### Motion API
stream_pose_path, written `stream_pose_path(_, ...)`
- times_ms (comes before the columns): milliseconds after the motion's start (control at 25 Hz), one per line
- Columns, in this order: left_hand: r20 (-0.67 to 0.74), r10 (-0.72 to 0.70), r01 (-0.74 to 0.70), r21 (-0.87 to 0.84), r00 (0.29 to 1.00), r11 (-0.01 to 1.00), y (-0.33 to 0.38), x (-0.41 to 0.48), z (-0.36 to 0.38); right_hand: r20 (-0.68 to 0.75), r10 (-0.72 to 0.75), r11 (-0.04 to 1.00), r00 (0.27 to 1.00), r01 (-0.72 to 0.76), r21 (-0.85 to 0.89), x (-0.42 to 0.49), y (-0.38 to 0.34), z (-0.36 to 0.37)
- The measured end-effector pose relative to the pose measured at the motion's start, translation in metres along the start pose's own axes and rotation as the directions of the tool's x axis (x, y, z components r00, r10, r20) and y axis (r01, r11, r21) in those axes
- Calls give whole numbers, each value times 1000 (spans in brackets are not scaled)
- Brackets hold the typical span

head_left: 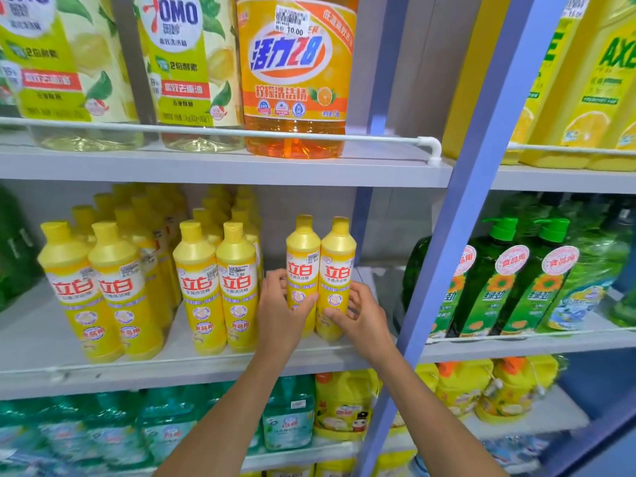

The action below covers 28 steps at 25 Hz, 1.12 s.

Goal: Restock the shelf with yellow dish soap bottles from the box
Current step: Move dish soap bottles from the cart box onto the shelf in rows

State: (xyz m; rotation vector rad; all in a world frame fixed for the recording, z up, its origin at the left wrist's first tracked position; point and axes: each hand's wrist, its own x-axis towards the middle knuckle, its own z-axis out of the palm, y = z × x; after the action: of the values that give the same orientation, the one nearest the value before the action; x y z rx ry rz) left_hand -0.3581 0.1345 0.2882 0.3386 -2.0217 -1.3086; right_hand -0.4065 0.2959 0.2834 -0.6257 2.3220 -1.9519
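Hands hold two yellow dish soap bottles that stand upright and side by side on the grey middle shelf (206, 368), at its right end beside the blue upright post (457, 215). The left hand (280, 313) is wrapped around the lower half of the left bottle (303, 266), with the thumb across the front label and the fingers going behind on the bottle's left side. The right hand (361, 313) is closed around the lower half of the right bottle (337, 266), with the thumb on the front near the bottom and the fingers curled on the bottle's right side. The two bottles touch each other, and their yellow caps and red label characters rise clear above both hands. Their bases are at the shelf surface, though the hands partly hide them. To the left, with a small gap between, a pair of the same yellow bottles (220, 287) stands at the shelf front, and further left another pair (99, 290), with more rows behind them. A big orange bottle (296, 80) stands on the shelf above, and green pump bottles (499, 277) fill the next bay on the right.
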Motion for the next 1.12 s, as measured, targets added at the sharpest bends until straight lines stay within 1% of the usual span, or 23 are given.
stream_pose_path(120, 48, 9, -11, 57, 999, 998, -9, -1, -1, 11, 13, 999, 1000, -13, -40, -4, -2, -1)
stream_pose_path(280, 196, -72, 61, 62, 978, 996, -19, -9, -8, -39, -2, 992, 999, -3, -128, -9, -7, 0)
stream_pose_path(360, 214, -91, 78, 71, 973, 994, -23, -12, -10, -41, 4, 991, 999, -9, -130, -10, -7, -1)
stream_pose_path(440, 187, -97, 76, 118, 977, 990, -22, -12, -8, -55, 20, 993, 998, -27, -119, -13, -5, -1)
stream_pose_path(520, 136, -103, 74, 202, 985, 977, -19, -14, -2, -57, 37, 990, 998, -44, -135, -15, -5, 2)
stream_pose_path(600, 93, -101, 75, 249, 990, 966, -16, -16, 4, -76, 36, 970, 996, -53, -236, -13, -4, 9)
stream_pose_path(680, 69, -111, 90, 262, 991, 961, -16, -16, 9, -118, 27, 916, 993, -72, -395, -9, -4, 16)
stream_pose_path(760, 51, -124, 105, 283, 991, 953, -19, -13, 13, -160, 24, 873, 987, -99, -477, -2, -1, 22)
stream_pose_path(1000, 19, -158, 144, 308, 987, 940, -27, 13, 30, -146, 84, 856, 986, -146, -497, 37, 3, 25)
stream_pose_path(1120, -5, -186, 180, 283, 982, 942, -39, 35, 43, -160, 112, 874, 981, -174, -454, 65, 12, 27)
